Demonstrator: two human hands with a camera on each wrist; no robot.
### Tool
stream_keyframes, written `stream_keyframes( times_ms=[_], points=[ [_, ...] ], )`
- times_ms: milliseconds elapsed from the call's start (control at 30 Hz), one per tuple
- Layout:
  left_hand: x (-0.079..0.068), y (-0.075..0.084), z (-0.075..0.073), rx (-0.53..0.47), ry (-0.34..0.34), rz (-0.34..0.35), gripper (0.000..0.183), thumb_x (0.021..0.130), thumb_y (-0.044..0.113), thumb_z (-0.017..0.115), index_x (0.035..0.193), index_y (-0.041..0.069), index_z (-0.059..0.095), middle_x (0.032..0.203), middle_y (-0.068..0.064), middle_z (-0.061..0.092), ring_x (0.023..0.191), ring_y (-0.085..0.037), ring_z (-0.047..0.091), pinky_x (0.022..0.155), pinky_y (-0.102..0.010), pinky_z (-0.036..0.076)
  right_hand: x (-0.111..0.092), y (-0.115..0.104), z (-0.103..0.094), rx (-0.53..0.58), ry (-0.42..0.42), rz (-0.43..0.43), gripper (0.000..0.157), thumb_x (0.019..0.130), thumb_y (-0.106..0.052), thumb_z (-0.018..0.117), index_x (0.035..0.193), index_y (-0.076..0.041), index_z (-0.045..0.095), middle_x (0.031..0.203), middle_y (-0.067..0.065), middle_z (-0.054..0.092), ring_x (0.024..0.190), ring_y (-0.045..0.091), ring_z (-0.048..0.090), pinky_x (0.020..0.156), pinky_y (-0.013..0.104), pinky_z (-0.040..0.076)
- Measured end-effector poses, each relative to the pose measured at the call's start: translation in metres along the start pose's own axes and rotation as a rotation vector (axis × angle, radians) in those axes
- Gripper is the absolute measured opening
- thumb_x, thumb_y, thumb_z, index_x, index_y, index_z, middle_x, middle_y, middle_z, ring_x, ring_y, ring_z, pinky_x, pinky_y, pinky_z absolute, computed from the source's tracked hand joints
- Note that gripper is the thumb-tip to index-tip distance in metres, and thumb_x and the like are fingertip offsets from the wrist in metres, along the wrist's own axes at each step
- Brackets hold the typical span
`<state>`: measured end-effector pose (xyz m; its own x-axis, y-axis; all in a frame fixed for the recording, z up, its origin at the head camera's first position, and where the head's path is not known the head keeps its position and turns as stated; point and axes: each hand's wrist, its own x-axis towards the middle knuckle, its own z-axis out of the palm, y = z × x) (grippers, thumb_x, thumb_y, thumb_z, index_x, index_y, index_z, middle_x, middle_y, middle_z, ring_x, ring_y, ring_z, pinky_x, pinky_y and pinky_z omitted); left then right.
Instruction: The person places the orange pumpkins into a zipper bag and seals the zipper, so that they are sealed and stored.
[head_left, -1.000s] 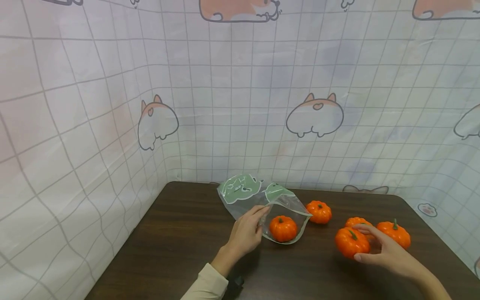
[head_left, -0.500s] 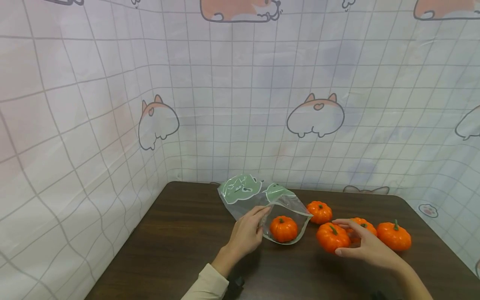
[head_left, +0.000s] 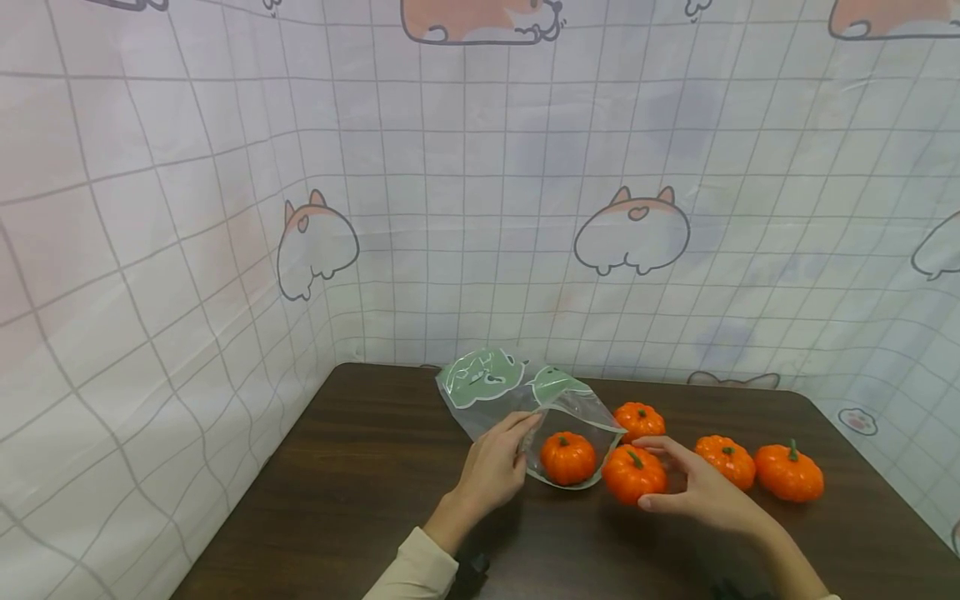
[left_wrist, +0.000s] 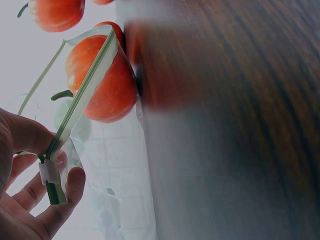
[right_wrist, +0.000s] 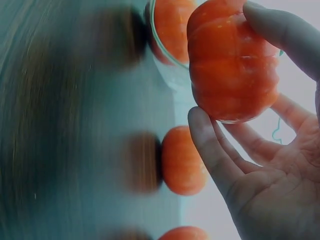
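My left hand pinches the rim of a clear zip bag with green cartoon prints. The bag lies on its side, its mouth held apart towards me. Inside the mouth sits one small orange pumpkin. In my right hand is another small pumpkin, gripped between thumb and fingers just above the table, to the right of the bag's mouth. The right wrist view shows this held pumpkin close up. In the left wrist view, thumb and fingers hold the bag's edge.
One pumpkin stands behind the held one, beside the bag. Two more, a nearer-left pumpkin and a pumpkin with an upright stem, stand at the right. The dark wooden table meets a patterned cloth wall.
My right hand has carried its pumpkin leftwards, from in front of the right-hand pumpkins to beside the bag's mouth. My left hand and the bag have stayed in place.
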<state>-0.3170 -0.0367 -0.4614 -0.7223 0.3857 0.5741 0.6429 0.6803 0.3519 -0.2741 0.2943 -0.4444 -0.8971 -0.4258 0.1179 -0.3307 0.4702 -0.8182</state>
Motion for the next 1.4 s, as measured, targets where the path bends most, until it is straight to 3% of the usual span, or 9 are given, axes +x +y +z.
stream_keyframes(
  times_ms=[200, 667, 933, 1400],
  points=[
    [0.0, 0.0, 0.001, 0.01, 0.003, 0.007, 0.062, 0.082, -0.002, 0.07, 0.141, 0.016, 0.063, 0.138, 0.004, 0.064, 0.103, -0.016, 0.069, 0.078, -0.03, 0.059, 0.006, -0.004, 0.008, -0.028, 0.021, -0.001, 0.069, 0.088, -0.022, 0.079, 0.148, -0.011, 0.046, 0.141, 0.018, 0.056, 0.109, 0.003, 0.061, 0.084, 0.027, 0.057],
    [0.001, -0.002, 0.003, 0.021, 0.018, 0.021, 0.066, 0.079, -0.005, 0.069, 0.141, 0.018, 0.063, 0.138, 0.006, 0.064, 0.108, -0.014, 0.069, 0.076, -0.03, 0.058, 0.014, -0.008, 0.023, 0.042, -0.04, -0.046, 0.069, 0.089, -0.02, 0.079, 0.147, -0.011, 0.044, 0.142, 0.021, 0.053, 0.11, 0.004, 0.06, 0.086, 0.028, 0.057],
    [0.0, -0.001, 0.001, 0.014, 0.01, 0.016, 0.066, 0.08, -0.004, 0.069, 0.142, 0.017, 0.062, 0.138, 0.005, 0.064, 0.109, -0.015, 0.069, 0.078, -0.029, 0.059, 0.02, -0.006, 0.027, 0.019, -0.043, -0.043, 0.068, 0.088, -0.021, 0.079, 0.146, -0.013, 0.045, 0.142, 0.018, 0.054, 0.111, 0.005, 0.061, 0.087, 0.026, 0.056],
    [0.0, 0.001, 0.0, 0.027, 0.005, 0.02, 0.064, 0.081, -0.002, 0.069, 0.141, 0.017, 0.062, 0.139, 0.004, 0.063, 0.108, -0.015, 0.068, 0.072, -0.025, 0.056, 0.028, -0.011, 0.037, 0.027, -0.02, -0.096, 0.072, 0.087, -0.02, 0.081, 0.147, -0.003, 0.043, 0.142, 0.023, 0.054, 0.112, 0.0, 0.061, 0.088, 0.024, 0.056]
  ],
)
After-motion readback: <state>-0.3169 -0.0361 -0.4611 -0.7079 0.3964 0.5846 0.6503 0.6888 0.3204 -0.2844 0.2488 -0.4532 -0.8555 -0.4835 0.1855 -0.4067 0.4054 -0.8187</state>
